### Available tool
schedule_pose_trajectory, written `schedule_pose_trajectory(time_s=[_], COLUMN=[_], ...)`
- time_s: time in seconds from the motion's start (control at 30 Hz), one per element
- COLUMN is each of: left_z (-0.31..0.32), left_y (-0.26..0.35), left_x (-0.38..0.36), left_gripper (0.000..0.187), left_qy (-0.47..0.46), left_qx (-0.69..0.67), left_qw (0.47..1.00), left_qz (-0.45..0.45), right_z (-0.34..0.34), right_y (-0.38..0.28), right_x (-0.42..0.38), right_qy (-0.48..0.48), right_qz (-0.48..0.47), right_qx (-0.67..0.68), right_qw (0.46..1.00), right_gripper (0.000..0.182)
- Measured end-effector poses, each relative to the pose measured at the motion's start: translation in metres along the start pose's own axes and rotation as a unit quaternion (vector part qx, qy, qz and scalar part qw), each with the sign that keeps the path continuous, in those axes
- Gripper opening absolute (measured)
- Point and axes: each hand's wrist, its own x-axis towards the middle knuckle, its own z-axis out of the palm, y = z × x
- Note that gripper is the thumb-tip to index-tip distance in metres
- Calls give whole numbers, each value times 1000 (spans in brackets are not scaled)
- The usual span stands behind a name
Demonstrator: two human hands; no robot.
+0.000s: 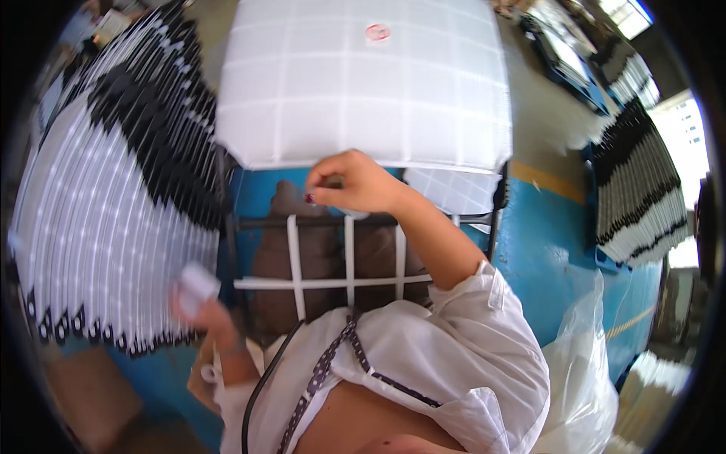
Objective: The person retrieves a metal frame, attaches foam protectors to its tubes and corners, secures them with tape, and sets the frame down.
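Observation:
My right hand point(352, 181) is closed, thumb and forefinger curled together near the front edge of a large white translucent panel point(363, 98) with a faint grid and a red round mark. A tiny dark red spot shows at the fingertips; I cannot tell what the pinch holds. Below it, a black bar point(257, 222) carries a lattice of white strips point(349, 257) over my lap. At lower left, my left hand point(208, 312), smeared by motion, grips a small white block-like thing point(200, 283) beside a stack of panels.
The tall stack of white panels with black edges point(113, 227) stands close on my left. More stacked panels point(639, 181) are at the right, beyond the blue floor point(537, 234). A clear plastic bag point(582, 378) lies at lower right, and a brown carton point(91, 386) at lower left.

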Motion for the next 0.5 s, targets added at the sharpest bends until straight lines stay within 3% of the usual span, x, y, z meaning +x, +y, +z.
schedule_pose_trajectory(time_s=[0.07, 0.1, 0.13, 0.23, 0.27, 0.3, 0.33, 0.43, 0.5], left_z=[46, 65, 84, 123, 129, 135, 140, 154, 166], left_y=[8, 15, 27, 11, 6, 4, 4, 11, 12], left_x=[16, 27, 34, 48, 51, 53, 56, 57, 57], left_gripper=[63, 66, 71, 77, 78, 80, 83, 85, 86], left_qy=[-33, -59, -77, -138, -152, -153, -155, -194, -203], left_qx=[-80, -64, -278, -286, -302, -302, -303, -148, -173], left_qw=[994, 996, 948, 935, 916, 911, 904, 957, 963], left_qz=[-64, -27, -137, -160, -215, -237, -257, -160, -41], right_z=[35, 48, 62, 78, 80, 82, 85, 95, 102], right_y=[20, 30, 42, 70, 74, 77, 83, 108, 116], right_x=[28, 36, 40, 54, 60, 70, 78, 103, 117], right_qy=[-8, -23, -34, -58, -62, -97, -84, -48, -34], right_qz=[-25, -46, -70, 6, 52, 98, 67, -14, -51], right_qx=[-160, -219, -278, -335, -348, -388, -363, -278, -209], right_qw=[987, 974, 957, 941, 934, 911, 926, 959, 976], right_gripper=[9, 10, 12, 24, 27, 41, 48, 65, 72])
